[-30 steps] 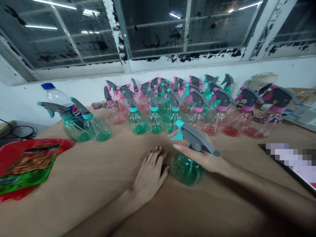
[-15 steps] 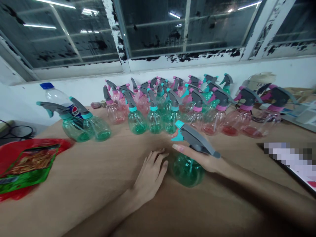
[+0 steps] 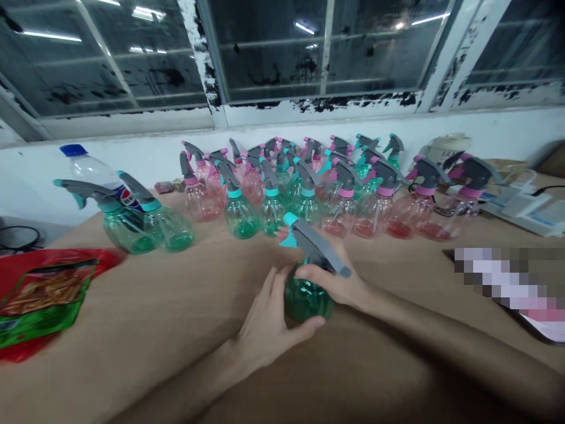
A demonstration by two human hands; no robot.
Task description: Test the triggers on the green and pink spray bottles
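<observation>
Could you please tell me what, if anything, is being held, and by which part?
A green spray bottle: right hand at its neck, left hand cupped around its body.

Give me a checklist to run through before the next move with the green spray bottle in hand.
1. Right hand gripping the green spray bottle below its spray head: ok.
2. Left hand curved around the bottle's lower body: ok; how firmly it presses, cannot tell.
3. Spray head on the bottle: ok; whether it is screwed tight, cannot tell.
4. Bottle's base resting on the table: cannot tell, the left thumb and shadow obscure it.
5. Red bag apart from the left hand: ok.
</observation>
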